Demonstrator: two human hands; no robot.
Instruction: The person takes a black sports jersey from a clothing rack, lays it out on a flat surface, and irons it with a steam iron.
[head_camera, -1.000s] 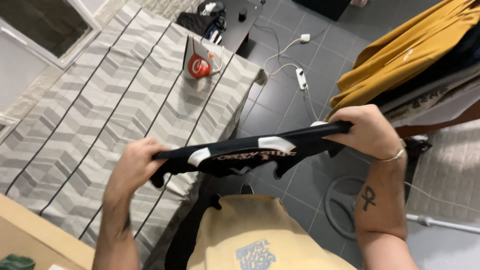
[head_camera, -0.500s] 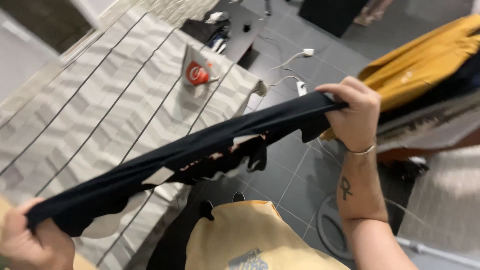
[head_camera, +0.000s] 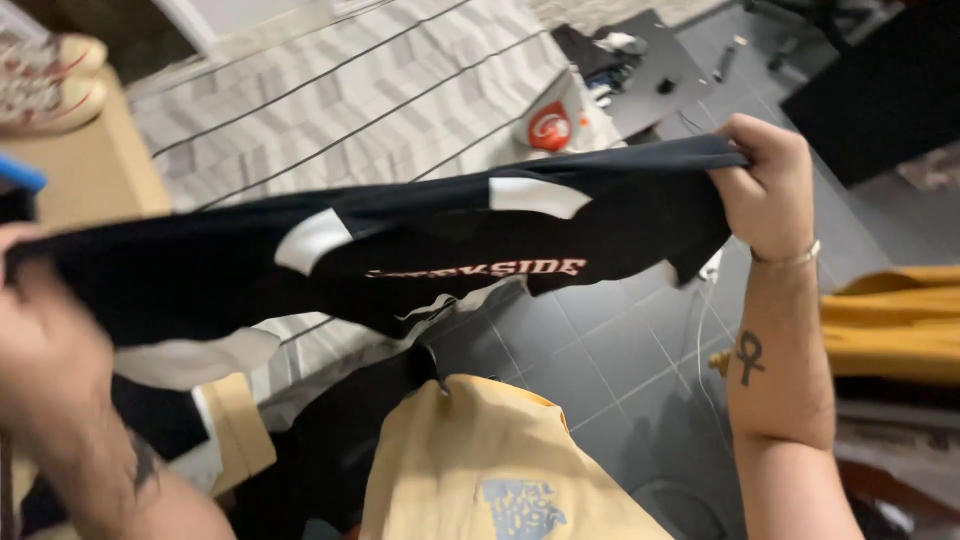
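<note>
The person is holding a black garment (head_camera: 420, 250) stretched out between both hands, above a board with a grey-and-white patterned cover (head_camera: 380, 110). The right hand (head_camera: 765, 185) is clenching one end of the cloth at the upper right, fingers curled over the edge. The left hand (head_camera: 45, 340) is blurred at the near left; it is gripping the other end, though the fingers themselves are hard to make out. The garment is hanging in the air, pulled fairly taut along its top edge, with white patches and pale red lettering facing the camera and the lower part sagging in loose folds.

Judging from how things lie, the cloth is being spread out and is not yet laid flat anywhere: none of it is resting smoothly on the patterned cover, and no neat fold is showing. So the spreading seems to be under way, while laying down, smoothing or folding are looking undone.

An iron (head_camera: 550, 125) with a red mark is standing at the far end of the board. A yellow shirt (head_camera: 500, 460) is lying below the garment, near the person. More yellow cloth (head_camera: 895, 320) is piled at the right, and the grey tiled floor (head_camera: 600, 350) is showing between.
</note>
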